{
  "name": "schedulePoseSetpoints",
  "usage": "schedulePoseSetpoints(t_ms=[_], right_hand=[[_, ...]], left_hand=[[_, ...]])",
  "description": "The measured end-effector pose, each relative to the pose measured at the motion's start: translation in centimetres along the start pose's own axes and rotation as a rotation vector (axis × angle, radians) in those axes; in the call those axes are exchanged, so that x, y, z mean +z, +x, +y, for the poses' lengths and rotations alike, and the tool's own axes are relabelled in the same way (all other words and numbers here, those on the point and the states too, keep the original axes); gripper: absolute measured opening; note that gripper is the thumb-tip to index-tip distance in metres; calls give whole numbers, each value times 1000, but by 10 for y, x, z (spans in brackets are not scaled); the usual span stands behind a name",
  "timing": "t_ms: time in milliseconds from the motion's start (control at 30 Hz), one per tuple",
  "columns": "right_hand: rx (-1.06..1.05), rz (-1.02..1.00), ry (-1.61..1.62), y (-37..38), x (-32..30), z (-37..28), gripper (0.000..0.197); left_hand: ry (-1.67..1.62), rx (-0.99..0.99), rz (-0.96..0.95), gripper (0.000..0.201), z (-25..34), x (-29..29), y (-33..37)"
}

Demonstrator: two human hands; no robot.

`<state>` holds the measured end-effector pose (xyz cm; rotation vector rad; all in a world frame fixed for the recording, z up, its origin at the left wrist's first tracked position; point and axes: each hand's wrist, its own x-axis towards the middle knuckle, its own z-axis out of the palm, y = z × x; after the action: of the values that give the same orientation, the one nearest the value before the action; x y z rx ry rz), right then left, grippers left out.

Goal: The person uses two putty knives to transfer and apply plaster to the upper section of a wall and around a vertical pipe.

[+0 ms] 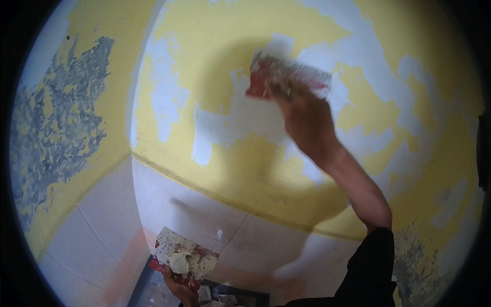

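Observation:
My right hand [309, 120] is raised to the yellow wall [225, 82], its fingers wrapped round a wide red plastering trowel [262, 77]. Whitish filler is caked along the trowel's upper part and right end. The trowel lies over or very close to a patch of white filler [255, 115]; whether its edge touches the wall I cannot tell. Low on the left, my left hand [181, 293] grips a second red trowel [159, 266] from below. A thick heap of pale filler [180, 258] rests on that one. The left fingers are partly hidden beneath it.
White smears run across the upper right of the wall. To the left, beyond the corner, the adjoining wall has a rough grey bare patch [61, 123]. Pale tiles [204, 215] line the lower walls. A dark tray-like object [235, 294] holding pale pieces sits at the bottom.

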<state>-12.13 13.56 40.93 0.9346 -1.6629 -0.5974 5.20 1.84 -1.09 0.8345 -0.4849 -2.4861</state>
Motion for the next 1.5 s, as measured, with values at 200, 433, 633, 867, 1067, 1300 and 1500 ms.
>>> schedulePoseSetpoints(t_ms=[200, 433, 633, 867, 1067, 1300, 1500], right_hand=[[206, 20, 416, -10, -50, 9, 45], [112, -4, -153, -33, -17, 33, 46], [-40, -90, -16, -65, -35, 3, 49], [246, -51, 24, 10, -46, 30, 40], [-8, -142, 76, -41, -29, -32, 46], [189, -148, 1168, -105, -68, -107, 44], [637, -50, 1634, -181, -52, -189, 30]], left_hand=[[12, 12, -7, 62, -4, -2, -1], [8, 94, -142, 64, -5, 4, 2], [117, 26, 39, 68, 0, 9, -9], [160, 34, -46, 72, -2, -4, 9], [161, 26, 2, 71, 17, 9, -9], [-5, 52, -135, 56, 42, -5, 2], [251, 151, -237, 37, 60, 12, 0]])
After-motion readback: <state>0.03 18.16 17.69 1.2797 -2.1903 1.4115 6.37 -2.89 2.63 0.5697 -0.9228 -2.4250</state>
